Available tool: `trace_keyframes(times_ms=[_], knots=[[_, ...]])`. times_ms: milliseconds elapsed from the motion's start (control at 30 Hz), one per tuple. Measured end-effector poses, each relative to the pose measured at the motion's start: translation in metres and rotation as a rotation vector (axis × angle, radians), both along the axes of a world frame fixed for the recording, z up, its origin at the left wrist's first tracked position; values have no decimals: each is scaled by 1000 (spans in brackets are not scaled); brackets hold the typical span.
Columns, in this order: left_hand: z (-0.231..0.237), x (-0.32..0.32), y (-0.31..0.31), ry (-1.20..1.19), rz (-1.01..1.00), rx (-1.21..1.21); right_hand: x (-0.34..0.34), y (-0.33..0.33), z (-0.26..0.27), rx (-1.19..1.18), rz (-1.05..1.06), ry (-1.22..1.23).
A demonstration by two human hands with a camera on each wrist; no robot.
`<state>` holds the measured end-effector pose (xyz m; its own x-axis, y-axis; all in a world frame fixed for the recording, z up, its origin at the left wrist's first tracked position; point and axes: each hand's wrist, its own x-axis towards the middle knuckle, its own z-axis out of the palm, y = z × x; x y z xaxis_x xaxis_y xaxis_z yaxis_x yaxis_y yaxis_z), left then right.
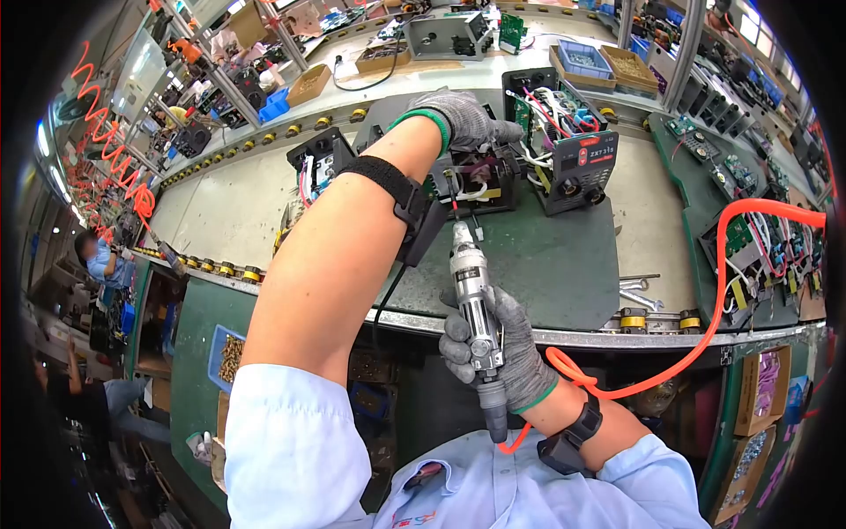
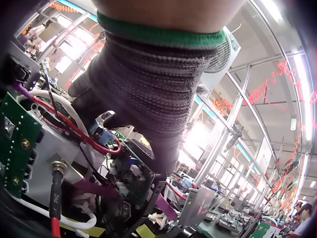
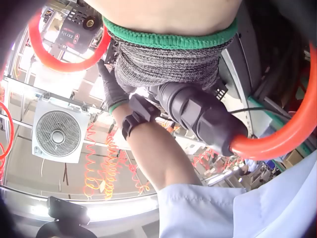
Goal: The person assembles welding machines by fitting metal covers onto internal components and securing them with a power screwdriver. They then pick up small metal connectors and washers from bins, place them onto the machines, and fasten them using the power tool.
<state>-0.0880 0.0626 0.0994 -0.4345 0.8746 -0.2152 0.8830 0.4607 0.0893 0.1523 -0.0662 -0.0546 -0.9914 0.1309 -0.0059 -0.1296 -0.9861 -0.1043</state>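
My right hand (image 1: 502,348), in a grey knit glove, grips a silver pneumatic screwdriver (image 1: 470,273) that points away from me. The long bit (image 2: 55,198), black and red and marked PH2, meets a brass screw (image 2: 58,167) on a silver metal block in the left wrist view. That block is inside an opened welding machine (image 1: 480,189) with wires and circuit boards showing. My gloved left hand (image 1: 463,122) reaches over this unit and holds its far side, thumb down at the panel edge in the left wrist view. Part of the unit is hidden behind my left forearm.
Right of the unit stands another opened welding machine (image 1: 573,159). An orange air hose (image 1: 724,256) loops from the screwdriver to the right. Wrenches (image 1: 643,298) lie by the roller edge. A blue bin (image 1: 226,357) of brass parts sits lower left. Circuit assemblies (image 1: 749,238) line the right side.
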Motion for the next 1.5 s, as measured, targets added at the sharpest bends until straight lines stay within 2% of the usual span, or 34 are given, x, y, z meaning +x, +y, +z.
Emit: trace_keyframes(times_ms=[67, 167, 267, 367, 433, 600, 700, 800, 1100, 1267, 1367, 1433, 1500], knots=[[-1, 1, 1, 78, 63, -20, -3, 0, 3, 4, -6, -7], [1, -1, 7, 29, 82, -91, -8, 2, 4, -3, -15, -25], [-5, -4, 8, 48, 78, -40, -13, 4, -4, -37, 2, 71], [-6, -3, 8, 69, 83, -24, -14, 2, 3, -44, 4, 40], [-4, -2, 7, 63, 83, -33, -15, 0, 9, 40, -37, -78], [-5, -4, 11, 91, 33, -64, -16, 1, 9, 73, -52, -96], [-4, -3, 8, 61, 75, -63, -16, 2, 10, 78, -49, -98], [-6, -3, 8, 37, 42, 50, -14, 2, 7, 89, -54, -117], [0, -2, 6, -35, 36, 22, -13, 2, 6, 121, -59, -142], [6, -1, 1, -69, 13, -21, -14, 4, 1, 97, -50, -69], [4, -11, -17, -8, -10, 139, -8, 7, -4, 126, -53, -47], [8, -24, -42, 266, -60, 598, 6, 13, -5, 157, -37, -47], [46, -6, -91, 131, 33, 594, 25, 18, -7, 185, 8, -86]])
